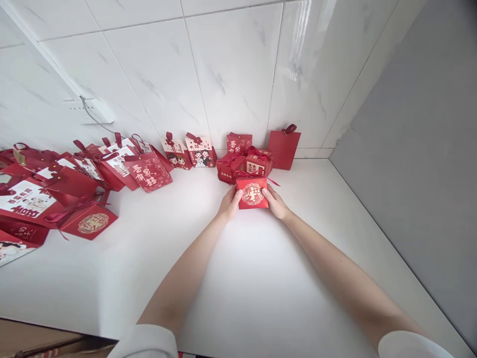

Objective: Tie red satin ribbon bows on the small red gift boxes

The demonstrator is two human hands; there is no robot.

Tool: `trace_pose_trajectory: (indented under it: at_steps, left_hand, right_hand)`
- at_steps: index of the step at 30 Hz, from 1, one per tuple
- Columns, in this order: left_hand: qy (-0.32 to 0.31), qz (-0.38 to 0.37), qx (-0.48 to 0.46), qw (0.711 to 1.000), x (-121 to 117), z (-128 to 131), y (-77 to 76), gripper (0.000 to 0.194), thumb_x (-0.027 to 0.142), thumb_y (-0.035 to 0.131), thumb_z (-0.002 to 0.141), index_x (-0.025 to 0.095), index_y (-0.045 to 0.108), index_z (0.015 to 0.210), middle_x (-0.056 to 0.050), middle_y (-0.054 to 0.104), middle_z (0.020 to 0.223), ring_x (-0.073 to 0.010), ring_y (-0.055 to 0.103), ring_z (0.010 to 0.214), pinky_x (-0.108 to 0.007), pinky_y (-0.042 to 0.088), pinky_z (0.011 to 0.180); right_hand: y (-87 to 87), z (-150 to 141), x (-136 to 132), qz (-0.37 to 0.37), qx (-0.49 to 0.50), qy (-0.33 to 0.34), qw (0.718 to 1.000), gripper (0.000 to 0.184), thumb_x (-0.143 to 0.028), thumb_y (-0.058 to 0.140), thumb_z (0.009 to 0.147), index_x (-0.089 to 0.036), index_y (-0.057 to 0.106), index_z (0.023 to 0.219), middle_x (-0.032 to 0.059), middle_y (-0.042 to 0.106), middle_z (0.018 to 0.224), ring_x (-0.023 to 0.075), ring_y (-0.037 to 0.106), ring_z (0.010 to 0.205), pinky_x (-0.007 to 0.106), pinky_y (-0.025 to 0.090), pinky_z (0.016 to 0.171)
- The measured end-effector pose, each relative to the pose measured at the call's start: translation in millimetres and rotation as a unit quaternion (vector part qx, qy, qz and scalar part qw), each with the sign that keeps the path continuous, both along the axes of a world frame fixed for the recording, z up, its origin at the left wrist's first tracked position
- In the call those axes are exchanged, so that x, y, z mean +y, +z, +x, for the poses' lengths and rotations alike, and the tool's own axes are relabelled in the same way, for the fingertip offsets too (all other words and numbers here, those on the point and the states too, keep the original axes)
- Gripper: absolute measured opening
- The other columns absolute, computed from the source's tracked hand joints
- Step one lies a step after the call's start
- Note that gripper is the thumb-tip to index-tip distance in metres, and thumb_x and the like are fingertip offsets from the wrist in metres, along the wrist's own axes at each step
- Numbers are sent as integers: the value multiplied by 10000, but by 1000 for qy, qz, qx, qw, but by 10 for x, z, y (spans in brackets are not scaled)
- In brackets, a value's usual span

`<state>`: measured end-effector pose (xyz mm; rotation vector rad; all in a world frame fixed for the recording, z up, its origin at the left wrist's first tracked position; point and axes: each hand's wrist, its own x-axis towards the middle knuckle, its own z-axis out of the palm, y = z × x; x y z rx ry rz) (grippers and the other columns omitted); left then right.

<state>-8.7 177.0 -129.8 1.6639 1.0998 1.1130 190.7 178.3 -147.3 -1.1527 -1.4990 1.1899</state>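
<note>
Slightly right of the frame's centre, a squarish red paper gift box with a round gold emblem [253, 195] is gripped between both bare hands. The left hand [228, 203] closes on its left side and the right hand [278, 201] on its right, both thumbs laid over the front face. Whether the box's base touches the glossy white tabletop [238, 278] cannot be told. A thin dark red ribbon [275, 182] shows behind its top edge, a loose end trailing past the right hand.

Just behind it are 2 more pieces: a faceted red card box with gold lettering [229, 169] and, beside it, a red box with a pale square label [256, 166]. Behind these stand an upright red card box with pale lettering [239, 143] and, to the right, a plain red paper bag with a ribbon loop [285, 149].

In the upper middle, 2 pink-and-red boxes with cartoon couples stand side by side: the left box [176, 155] and the right box [201, 153]. A crowded group of red-and-white paper gift boxes [28, 199] fills the left edge, below a white wall socket [95, 110] with a grey cable.
</note>
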Motion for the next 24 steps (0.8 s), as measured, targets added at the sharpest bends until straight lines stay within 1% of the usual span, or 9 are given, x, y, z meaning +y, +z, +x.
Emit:
trace_pose_trajectory:
  at_steps: [5,10,14,17,21,24]
  left_hand:
    - [32,-7,5,999,31,-3,-48,550,572,430,902,183,528,1278,-101,611,1286,-255,584,1155,-352,449,969]
    - [78,-17,37,996,9,4,-27,549,593,436,884,194,554,1243,-94,659,1202,-262,611,1110,-364,457,952]
    - [90,0,61,994,-3,5,-17,544,592,409,897,195,572,1231,-91,674,1175,-257,623,1088,-354,465,936]
    - [94,6,72,993,2,2,-23,535,587,395,908,197,580,1225,-88,680,1167,-252,624,1082,-348,467,933]
    - [110,13,97,989,12,4,-40,491,564,381,918,206,607,1167,-77,688,1142,-249,622,1085,-349,466,939]
    - [124,15,113,986,16,12,-47,481,559,367,923,209,616,1138,-78,694,1115,-252,629,1066,-361,473,927]
  right_hand:
    - [-19,-11,10,4,-2,6,1000,731,-728,414,837,-299,392,1429,46,609,1316,306,522,1241,472,375,1070]
    - [-14,-42,-10,19,-1,-14,1000,669,-694,397,867,-264,460,1376,58,618,1304,290,534,1221,453,360,1074]
    - [-2,-42,-35,34,-11,-21,999,636,-674,399,880,-266,476,1362,55,616,1312,275,550,1205,426,383,1052]
    - [3,-36,-51,38,-20,-38,998,625,-671,413,873,-258,506,1333,57,644,1270,275,575,1164,418,404,1025]
    - [-5,-46,-52,38,-25,-65,997,635,-684,424,852,-238,542,1289,74,675,1204,287,603,1114,425,425,993]
    - [-13,-63,-39,36,-29,-89,995,656,-695,428,836,-238,525,1297,83,686,1181,295,627,1073,437,448,962]
